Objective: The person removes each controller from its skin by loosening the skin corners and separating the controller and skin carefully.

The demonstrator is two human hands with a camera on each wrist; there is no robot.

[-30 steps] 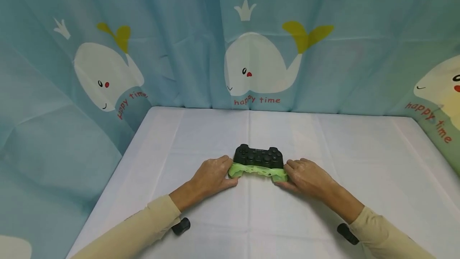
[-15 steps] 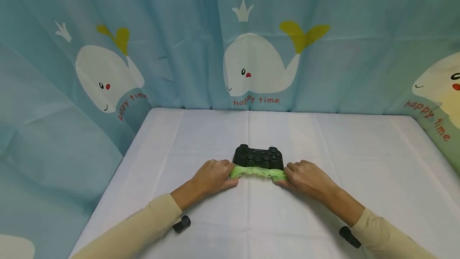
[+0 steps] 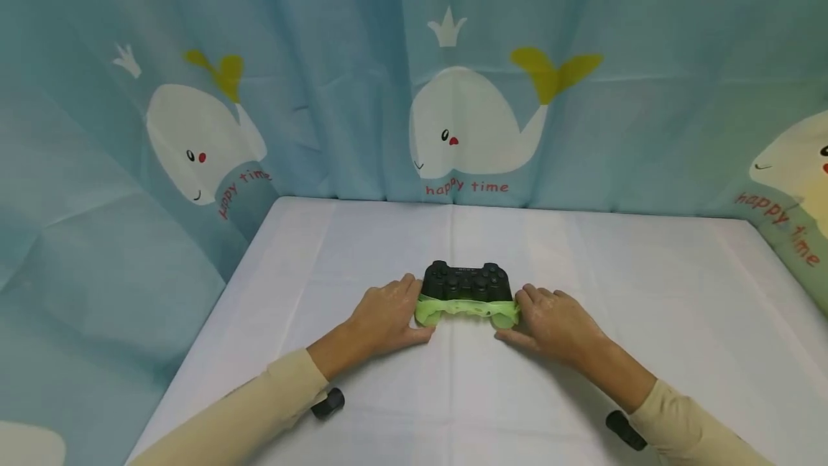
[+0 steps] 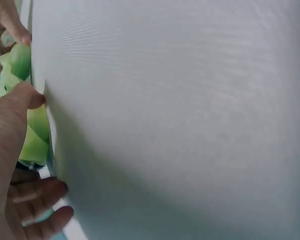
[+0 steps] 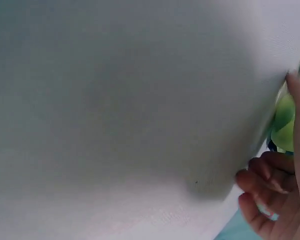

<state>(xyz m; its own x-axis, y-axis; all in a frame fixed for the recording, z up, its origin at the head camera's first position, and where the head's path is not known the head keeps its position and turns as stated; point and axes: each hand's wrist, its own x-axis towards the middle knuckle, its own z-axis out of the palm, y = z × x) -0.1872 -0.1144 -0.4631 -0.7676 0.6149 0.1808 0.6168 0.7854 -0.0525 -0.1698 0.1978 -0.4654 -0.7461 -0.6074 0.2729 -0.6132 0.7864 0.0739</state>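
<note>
A black game controller [image 3: 467, 283] lies on the white-covered table, its handles wrapped in a soft green cover [image 3: 467, 308]. The cover spans the near side; the buttons and sticks beyond it are bare. My left hand [image 3: 384, 316] rests at the controller's left end, fingertips by its side and thumb stretched out below the cover. At the right end, my right hand [image 3: 559, 322] lies much the same way, its thumb apart from the cover. Both wrist views show loosely bent fingers with space between them and the green cover [image 4: 36, 145]. Any contact at the fingertips is partly hidden.
The white tablecloth [image 3: 362, 236] spreads around the controller. A blue curtain [image 3: 336, 92] with printed whales borders the table at the back and sides. Dark wrist devices [image 3: 328, 404] sit under both sleeves.
Both hands have loosened from the green cover: the thumbs have come off it and the fingers spread slightly outward. More of the cover's handle ends shows. The controller stays in place.
</note>
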